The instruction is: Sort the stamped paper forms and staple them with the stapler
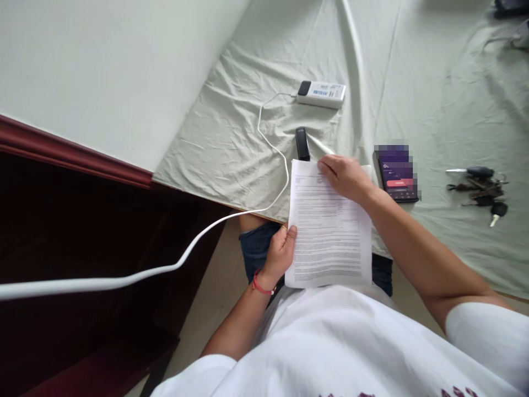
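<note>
A printed paper sheet, possibly a thin stack, lies over the table's front edge and reaches toward my lap. My left hand grips its left edge, thumb on top and the other fingers underneath. Across the top right part of the page rests my right hand, its fingers curled and closed near the upper edge. Just beyond the paper's top edge is a slim black object, perhaps a stapler; its near end meets the page.
A white power bank with a white cable lies farther back; the cable runs off left, close to the camera. Right of the paper are a phone and a bunch of keys. Wrinkled pale green cloth covers the table.
</note>
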`<state>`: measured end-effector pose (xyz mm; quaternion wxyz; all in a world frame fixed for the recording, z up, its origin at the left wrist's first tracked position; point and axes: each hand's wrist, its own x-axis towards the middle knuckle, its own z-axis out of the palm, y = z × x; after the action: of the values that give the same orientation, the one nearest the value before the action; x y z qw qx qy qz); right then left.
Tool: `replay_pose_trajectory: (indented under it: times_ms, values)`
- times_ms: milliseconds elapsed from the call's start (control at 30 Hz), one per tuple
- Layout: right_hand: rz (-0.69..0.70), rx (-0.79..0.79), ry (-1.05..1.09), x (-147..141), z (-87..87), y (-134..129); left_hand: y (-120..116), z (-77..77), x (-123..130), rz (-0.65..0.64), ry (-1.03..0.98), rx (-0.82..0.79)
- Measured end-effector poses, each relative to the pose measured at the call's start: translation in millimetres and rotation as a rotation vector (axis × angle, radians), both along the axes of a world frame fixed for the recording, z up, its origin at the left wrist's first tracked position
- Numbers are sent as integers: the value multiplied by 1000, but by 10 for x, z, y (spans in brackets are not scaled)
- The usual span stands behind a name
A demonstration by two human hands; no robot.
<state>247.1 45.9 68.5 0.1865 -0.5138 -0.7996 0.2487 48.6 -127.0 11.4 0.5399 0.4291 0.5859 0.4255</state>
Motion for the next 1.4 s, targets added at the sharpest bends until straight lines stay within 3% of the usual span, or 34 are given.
replay_pose_trajectory:
  times_ms: [267, 433, 633, 733, 933, 1133, 1400]
  values:
    - [24, -12, -116, -136, -194, 61, -42, -72, 17, 62, -175, -108]
    - [-28, -65, -118, -182, -272, 88, -45, -94, -55, 106, 41, -41]
    - [-74, -106, -113, -156, -275, 133, -30, -22, -100, 41, 256, 13]
    - [-71, -106, -118, -129, -281, 149, -30, -30, -80, 67, 180, -19]
    - [-17, -6, -153, -183, -269, 140, -5, -44, -25, 102, -156, -141]
    - [-32, -143, -2, -221, -230, 151, -7, 16, 7, 53, -120, -138]
    - [-23, -206, 146, -115, -216, 124, 20, -31, 70, 56, -67, -79]
